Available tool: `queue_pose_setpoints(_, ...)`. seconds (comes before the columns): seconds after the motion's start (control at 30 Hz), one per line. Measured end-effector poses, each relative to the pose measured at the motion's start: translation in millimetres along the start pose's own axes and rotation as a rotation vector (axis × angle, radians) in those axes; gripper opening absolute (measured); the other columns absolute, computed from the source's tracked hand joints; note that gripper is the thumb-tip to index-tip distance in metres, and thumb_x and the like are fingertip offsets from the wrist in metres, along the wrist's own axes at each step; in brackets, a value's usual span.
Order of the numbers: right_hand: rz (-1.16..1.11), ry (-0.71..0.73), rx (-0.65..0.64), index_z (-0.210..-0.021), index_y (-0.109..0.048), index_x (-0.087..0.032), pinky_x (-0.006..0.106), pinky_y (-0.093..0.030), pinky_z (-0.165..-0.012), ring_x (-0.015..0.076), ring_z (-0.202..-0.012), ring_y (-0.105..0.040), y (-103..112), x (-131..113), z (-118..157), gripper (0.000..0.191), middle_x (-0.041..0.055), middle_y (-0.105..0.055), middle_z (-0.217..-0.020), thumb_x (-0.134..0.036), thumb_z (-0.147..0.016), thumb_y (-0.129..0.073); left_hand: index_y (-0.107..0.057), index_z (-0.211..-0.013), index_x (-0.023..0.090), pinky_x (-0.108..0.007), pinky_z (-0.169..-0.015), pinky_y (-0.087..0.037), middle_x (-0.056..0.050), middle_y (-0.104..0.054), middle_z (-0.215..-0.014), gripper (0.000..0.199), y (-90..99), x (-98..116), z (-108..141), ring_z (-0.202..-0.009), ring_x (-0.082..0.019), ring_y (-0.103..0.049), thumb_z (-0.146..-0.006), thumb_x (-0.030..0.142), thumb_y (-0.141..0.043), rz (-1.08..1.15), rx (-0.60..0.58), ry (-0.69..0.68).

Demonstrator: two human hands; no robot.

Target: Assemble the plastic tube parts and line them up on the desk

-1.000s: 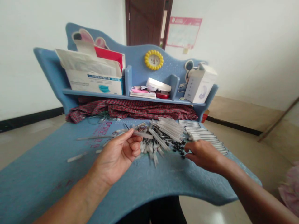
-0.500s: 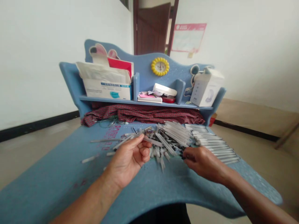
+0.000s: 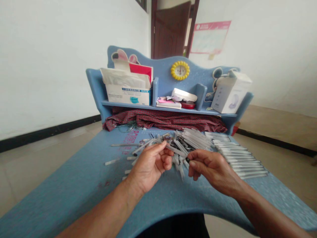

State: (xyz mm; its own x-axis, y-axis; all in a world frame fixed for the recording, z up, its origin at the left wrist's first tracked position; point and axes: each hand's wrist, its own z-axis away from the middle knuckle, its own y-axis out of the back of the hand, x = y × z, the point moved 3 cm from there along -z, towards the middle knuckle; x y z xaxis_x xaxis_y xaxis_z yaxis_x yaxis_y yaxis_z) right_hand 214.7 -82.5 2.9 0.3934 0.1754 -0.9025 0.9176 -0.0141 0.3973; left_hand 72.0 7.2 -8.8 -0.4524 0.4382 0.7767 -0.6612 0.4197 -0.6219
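Note:
Between thumb and fingers, my left hand (image 3: 155, 165) pinches a translucent pen barrel (image 3: 177, 151) that points to the right. My right hand (image 3: 210, 168) is closed at the barrel's far end, pinching a small black pen part (image 3: 187, 160); whether the two touch I cannot tell. Behind both hands lies a loose heap of pen parts (image 3: 180, 168), clear tubes and dark pieces mixed. A bundle of clear barrels (image 3: 196, 138) rests on the heap's right side. Farther right, a row of pens (image 3: 244, 158) lies side by side.
All this is on a blue desk (image 3: 99, 198). At its back stands a blue shelf (image 3: 138, 107) with a mask box (image 3: 128, 96), a white box (image 3: 231, 92) and a yellow flower-shaped clock (image 3: 180, 70). A checked cloth (image 3: 160, 120) lies under the shelf. One loose clear piece (image 3: 112, 162) lies on the left.
My right hand has come up from the heap with a small black pen part, to the end of the barrel in my left hand. The whole view has shifted, so things appear farther right.

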Motion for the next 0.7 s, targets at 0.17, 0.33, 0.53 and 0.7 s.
queue_pose_setpoints(0.17, 0.033, -0.012, 0.014, -0.09, -0.055, -0.014, 0.023, -0.046, -0.056, 0.0098, -0.057, -0.056, 1.8, -0.4, -1.6, 0.015, 0.0012, -0.062, -0.066, -0.027, -0.086, -0.048, -0.057, -0.073, 0.012, -0.017, -0.037, -0.039, -0.003, -0.061, -0.058, 0.012, -0.1, -1.2, 0.2, -0.037, -0.007, -0.051, -0.082, 0.018, -0.052, -0.035, -0.012, -0.002)
queue_pose_setpoints(0.33, 0.074, 0.01, -0.016, -0.089, -0.056, -0.014, 0.022, -0.046, -0.055, 0.0098, -0.057, -0.056, 2.8, -3.4, -0.6, 0.014, 0.0013, -0.062, -0.066, -0.024, -0.085, -0.048, -0.056, -0.072, 0.011, -0.018, -0.037, -0.039, -0.003, -0.061, -0.059, 0.013, 0.3, -1.3, -0.5, -0.038, -0.007, -0.051, -0.082, 0.018, -0.052, -0.079, -0.015, -0.027)
queue_pose_setpoints(0.53, 0.116, 0.004, -0.024, -0.089, -0.057, -0.014, 0.022, -0.046, -0.055, 0.0093, -0.056, -0.056, 4.8, -6.1, 0.6, 0.016, 0.0004, -0.061, -0.064, -0.027, -0.086, -0.048, -0.055, -0.074, 0.011, -0.019, -0.038, -0.041, -0.003, -0.061, -0.06, 0.011, 1.1, -1.5, -1.5, -0.038, -0.007, -0.051, -0.082, 0.017, -0.051, -0.112, -0.027, -0.055)
queue_pose_setpoints(0.7, 0.153, -0.006, -0.055, -0.087, -0.058, -0.014, 0.02, -0.045, -0.052, 0.0085, -0.054, -0.056, 5.5, -7.3, -0.5, 0.017, 0.0, -0.06, -0.064, -0.028, -0.086, -0.048, -0.054, -0.073, 0.012, -0.019, -0.037, -0.04, -0.003, -0.061, -0.061, 0.01, 0.2, -1.2, 1.4, -0.038, -0.008, -0.051, -0.081, 0.019, -0.055, -0.168, -0.031, -0.107)
